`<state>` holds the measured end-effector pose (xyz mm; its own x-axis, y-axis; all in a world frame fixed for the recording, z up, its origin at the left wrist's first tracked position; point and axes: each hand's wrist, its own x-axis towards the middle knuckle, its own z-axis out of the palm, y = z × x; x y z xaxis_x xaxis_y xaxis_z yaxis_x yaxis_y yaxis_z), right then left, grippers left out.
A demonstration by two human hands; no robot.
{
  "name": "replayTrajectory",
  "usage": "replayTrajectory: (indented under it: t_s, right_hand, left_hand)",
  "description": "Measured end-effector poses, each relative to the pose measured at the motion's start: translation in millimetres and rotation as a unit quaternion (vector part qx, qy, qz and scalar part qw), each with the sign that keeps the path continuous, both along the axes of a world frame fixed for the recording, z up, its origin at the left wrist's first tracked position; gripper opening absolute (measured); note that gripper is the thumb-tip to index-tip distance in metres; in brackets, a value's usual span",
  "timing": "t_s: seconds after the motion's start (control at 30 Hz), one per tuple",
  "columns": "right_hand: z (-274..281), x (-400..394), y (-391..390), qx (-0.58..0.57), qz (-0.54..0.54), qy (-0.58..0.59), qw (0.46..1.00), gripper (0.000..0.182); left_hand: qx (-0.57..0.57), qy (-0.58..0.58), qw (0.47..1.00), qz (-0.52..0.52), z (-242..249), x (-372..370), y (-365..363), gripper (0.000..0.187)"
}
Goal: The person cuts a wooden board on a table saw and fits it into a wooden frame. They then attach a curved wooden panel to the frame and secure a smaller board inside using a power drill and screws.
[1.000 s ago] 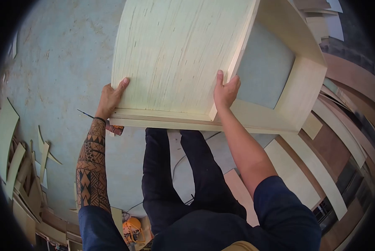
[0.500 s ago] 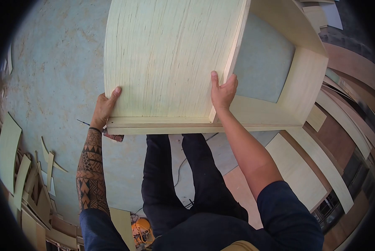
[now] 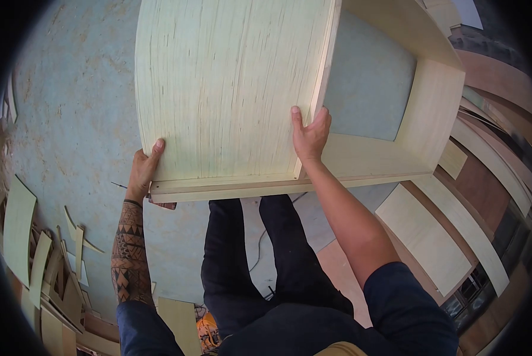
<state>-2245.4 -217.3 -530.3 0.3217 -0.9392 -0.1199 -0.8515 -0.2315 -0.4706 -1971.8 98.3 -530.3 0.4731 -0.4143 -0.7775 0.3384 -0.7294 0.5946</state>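
Observation:
A pale plywood cabinet frame (image 3: 236,89) fills the upper middle of the head view, one side covered by a broad panel and the other open, showing floor through it. My left hand (image 3: 144,168) grips the panel's left edge near the lower corner, thumb on the face and fingers hidden behind. My right hand (image 3: 311,135) is wrapped round the middle divider's edge, its thumb lying on the panel. Below the left corner, a dark reddish tool with a thin bit (image 3: 165,206) shows partly, mostly hidden by the frame.
Plywood offcuts (image 3: 19,228) are heaped on the grey floor (image 3: 82,89) at the left. More boards (image 3: 426,237) and curved strips lie stacked at the right. A cable (image 3: 259,246) runs between my legs, and an orange item (image 3: 208,329) sits near my feet.
The cabinet frame has shifted a little left and tilted, its left end coming closer to me. Both hands moved with it and kept their grip.

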Motion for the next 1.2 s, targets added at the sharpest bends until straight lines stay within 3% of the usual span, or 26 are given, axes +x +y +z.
replayTrajectory:
  t_s: [0.13,0.27,0.37,0.47,0.67,1.03,1.13,1.2]
  right_hand:
    - [2,-9,6,0.005,-0.010,0.001,1.000,0.069]
    - [-9,-3,-2,0.020,-0.014,-0.003,1.000,0.070]
    - [-9,-4,1,0.015,-0.012,0.004,1.000,0.069]
    - [-1,-3,4,0.009,-0.020,0.000,1.000,0.068]
    - [-16,-2,1,0.011,-0.005,-0.022,1.000,0.069]
    - [-12,-3,1,-0.004,0.004,-0.016,1.000,0.071]
    - [-7,-4,6,0.014,-0.003,-0.024,1.000,0.071]
    - [-10,0,2,0.023,-0.012,-0.022,0.999,0.070]
  left_hand:
    - [-0.020,0.043,0.999,0.020,4,-4,-1,0.086]
    - [-0.016,-0.005,1.000,0.023,24,-10,-12,0.092]
    - [0.029,0.021,0.999,-0.004,15,-3,-1,0.090]
    - [-0.004,0.042,0.999,0.020,10,-5,1,0.090]
    - [0.017,-0.015,0.999,0.022,17,-9,-9,0.094]
    - [-0.025,0.021,0.998,0.049,-4,-7,2,0.086]
    - [0.037,0.016,0.999,0.015,7,-6,4,0.089]
    - [0.007,-0.011,0.999,0.030,14,-9,-1,0.093]
